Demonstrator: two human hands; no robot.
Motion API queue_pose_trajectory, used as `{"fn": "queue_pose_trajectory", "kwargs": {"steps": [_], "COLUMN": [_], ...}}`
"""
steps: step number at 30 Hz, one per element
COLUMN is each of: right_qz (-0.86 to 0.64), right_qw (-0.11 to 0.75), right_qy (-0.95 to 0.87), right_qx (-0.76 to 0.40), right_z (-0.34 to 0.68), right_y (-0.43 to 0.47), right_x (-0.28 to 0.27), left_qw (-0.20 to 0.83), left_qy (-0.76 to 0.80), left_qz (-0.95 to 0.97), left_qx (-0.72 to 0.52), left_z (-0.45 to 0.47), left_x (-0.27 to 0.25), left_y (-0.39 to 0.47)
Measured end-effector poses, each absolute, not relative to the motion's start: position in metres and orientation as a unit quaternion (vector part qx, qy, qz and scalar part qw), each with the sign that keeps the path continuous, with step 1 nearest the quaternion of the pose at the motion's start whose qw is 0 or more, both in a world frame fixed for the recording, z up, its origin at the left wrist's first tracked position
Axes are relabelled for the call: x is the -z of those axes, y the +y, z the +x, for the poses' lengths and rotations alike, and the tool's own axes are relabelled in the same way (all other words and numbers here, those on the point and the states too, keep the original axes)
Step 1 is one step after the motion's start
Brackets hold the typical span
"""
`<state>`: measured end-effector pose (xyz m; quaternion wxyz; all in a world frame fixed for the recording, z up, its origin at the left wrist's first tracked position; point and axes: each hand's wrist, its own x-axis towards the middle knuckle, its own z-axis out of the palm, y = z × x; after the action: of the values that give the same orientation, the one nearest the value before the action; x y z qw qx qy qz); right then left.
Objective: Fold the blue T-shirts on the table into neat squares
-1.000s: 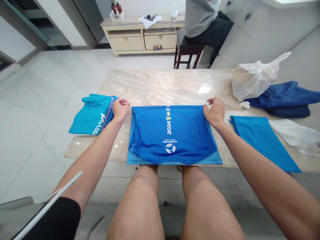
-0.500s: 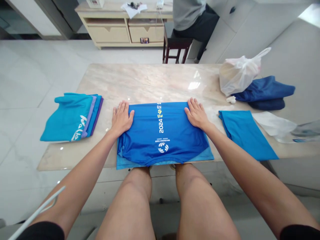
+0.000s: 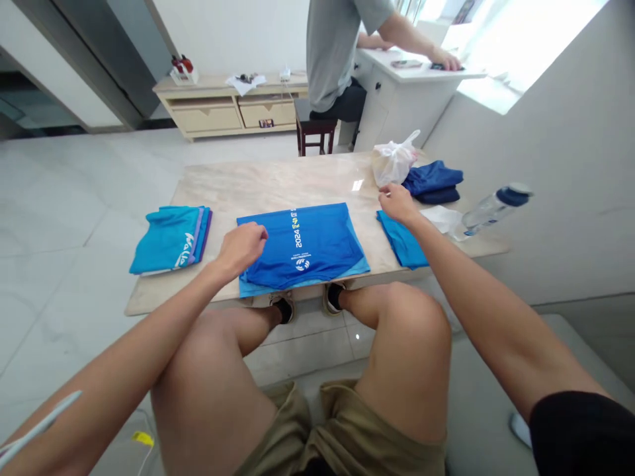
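Observation:
A folded blue T-shirt (image 3: 322, 241) with "2024" and a white logo lies on the bench-like table, a lighter blue layer showing under its edges. Over its left side is my left hand (image 3: 243, 248), fingers curled in, with nothing visible in them; I cannot tell whether it touches the cloth. Beside the knotted white plastic bag (image 3: 394, 162) is my right hand (image 3: 399, 203), fingers pinched together. A small white bit (image 3: 388, 194) shows at its fingertips, too small to name. Under my right forearm lies a folded teal cloth (image 3: 397, 241), partly hidden.
A stack of folded garments (image 3: 169, 241) lies at the marble-look table's (image 3: 223, 182) left end. Dark blue cloth (image 3: 434, 182), thin white plastic (image 3: 444, 218) and a water bottle (image 3: 496, 208) are at the right. Beyond, a person (image 3: 332, 53) sits on a dark stool (image 3: 315, 129).
Both hands have left the flattened T-shirt. My right hand has moved right to the plastic bag; my left fingers have curled. The view has tilted up, showing the bottle and more of the seated person.

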<state>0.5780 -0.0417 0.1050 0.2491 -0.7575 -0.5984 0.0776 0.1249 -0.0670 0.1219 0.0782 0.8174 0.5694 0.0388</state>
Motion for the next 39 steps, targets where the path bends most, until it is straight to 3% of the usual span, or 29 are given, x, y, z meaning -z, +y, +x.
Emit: {"fn": "queue_pose_trajectory", "kwargs": {"steps": [4,9,17,23,29,34,39], "right_qz": [-0.749,-0.765,-0.824,-0.832,-0.857,-0.833,-0.796], "right_qw": [0.284,0.211,0.204,0.177,0.175,0.18,0.265], "right_qy": [-0.593,-0.6,-0.489,-0.483,-0.456,-0.484,-0.506], "right_qx": [-0.078,-0.097,-0.201,-0.208,-0.163,-0.199,-0.199], "right_z": [0.535,0.518,0.565,0.54,0.499,0.486,0.456], "right_y": [-0.06,-0.095,-0.07,0.003,0.054,0.056,0.048], "right_x": [-0.125,-0.09,-0.043,-0.009,0.02,-0.012,-0.073], "left_qw": [0.149,0.256,0.239,0.236,0.322,0.431,0.529], "left_qy": [0.52,0.51,0.619,0.618,0.597,0.602,0.603], "left_qz": [0.841,0.818,0.744,0.748,0.732,0.659,0.536], "left_qx": [-0.021,-0.069,-0.076,-0.053,-0.059,-0.136,-0.263], "left_z": [0.189,0.292,0.403,0.4,0.381,0.35,0.293], "left_x": [-0.119,-0.072,-0.034,-0.019,-0.02,-0.033,-0.047], "left_y": [-0.136,-0.174,-0.153,-0.15,-0.147,-0.142,-0.138]}}
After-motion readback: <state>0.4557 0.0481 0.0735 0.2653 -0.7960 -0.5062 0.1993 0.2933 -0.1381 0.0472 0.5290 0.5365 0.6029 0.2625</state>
